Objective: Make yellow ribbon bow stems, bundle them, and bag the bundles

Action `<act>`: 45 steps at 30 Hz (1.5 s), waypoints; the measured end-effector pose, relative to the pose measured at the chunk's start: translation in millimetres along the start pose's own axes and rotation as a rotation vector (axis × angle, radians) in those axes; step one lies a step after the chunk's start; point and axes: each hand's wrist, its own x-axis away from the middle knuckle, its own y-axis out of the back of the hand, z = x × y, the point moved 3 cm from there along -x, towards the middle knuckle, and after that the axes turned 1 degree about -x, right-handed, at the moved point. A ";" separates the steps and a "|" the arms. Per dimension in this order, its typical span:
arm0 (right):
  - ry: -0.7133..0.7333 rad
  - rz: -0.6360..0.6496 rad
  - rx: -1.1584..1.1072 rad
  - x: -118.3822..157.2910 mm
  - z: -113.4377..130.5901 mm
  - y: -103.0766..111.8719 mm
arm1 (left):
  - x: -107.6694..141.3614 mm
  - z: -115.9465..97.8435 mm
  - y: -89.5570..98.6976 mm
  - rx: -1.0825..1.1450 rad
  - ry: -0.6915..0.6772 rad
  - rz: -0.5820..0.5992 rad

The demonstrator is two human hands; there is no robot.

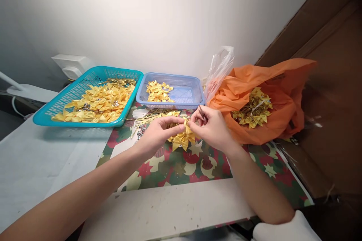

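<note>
Between the fingertips of both hands is a small yellow ribbon bow (186, 123). My left hand (161, 130) pinches it from the left. My right hand (210, 126) grips its right side, and a thin dark tool, its kind unclear, sticks up from the curled fingers. Just below the hands a pile of yellow bows (182, 141) lies on the patterned sheet. Beside my left hand are several small silver bells (140, 131) and a bundle of gold wire ties (151, 116), partly covered by the hand.
A teal basket (76, 123) with yellow bows and gold ties stands at left. Behind the hands is a blue basket (183, 106) with more bows. At right an orange bag (254, 135) holds bunched bows, next to a clear plastic bag (220, 67). A cardboard box (330, 94) borders the right.
</note>
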 end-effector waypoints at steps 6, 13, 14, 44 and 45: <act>0.036 0.039 0.114 1.3 0.9 -5.8 | 0.9 3.4 -3.2 0.119 0.073 -0.037; 0.049 0.069 0.215 6.6 7.1 -2.9 | 2.9 0.8 -7.5 0.224 0.089 -0.042; 0.054 0.071 0.218 6.5 7.4 -4.8 | 3.4 0.8 -8.6 0.187 0.073 -0.008; -0.087 -0.071 0.675 84.4 -99.8 10.7 | 66.4 -104.3 -27.7 -1.785 -0.516 0.382; -0.086 -0.078 0.679 84.3 -100.3 10.3 | 69.2 -106.3 -29.4 -1.815 -0.544 0.377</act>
